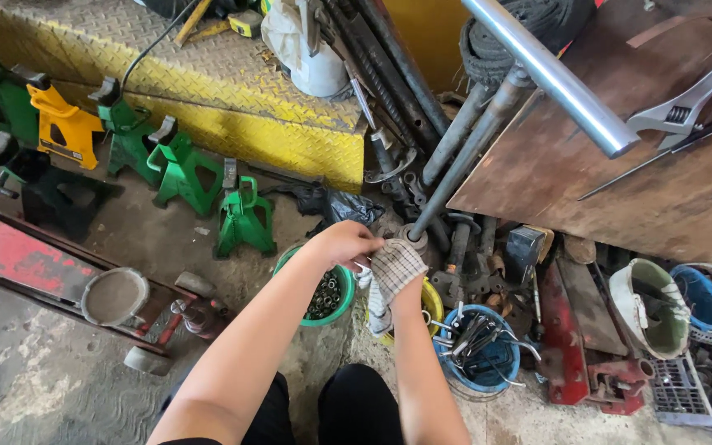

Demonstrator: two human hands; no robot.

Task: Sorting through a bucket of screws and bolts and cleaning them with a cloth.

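From the head view, at the middle of the frame, we have both hands together over the buckets on the floor. Our left hand (344,245) is curled closed, fingers pinching the top of a checked cloth (391,276). Our right hand (401,268) lies under that cloth; whether it grips we cannot tell. The cloth hangs just above a green bucket of nuts (327,297) and a yellow bucket (430,303), beside a blue bucket of tools (480,350). We judge the step to be wrapping or wiping the hand. Next we would need a firm pull on the cloth. Green jack stands (245,218) sit left of centre.
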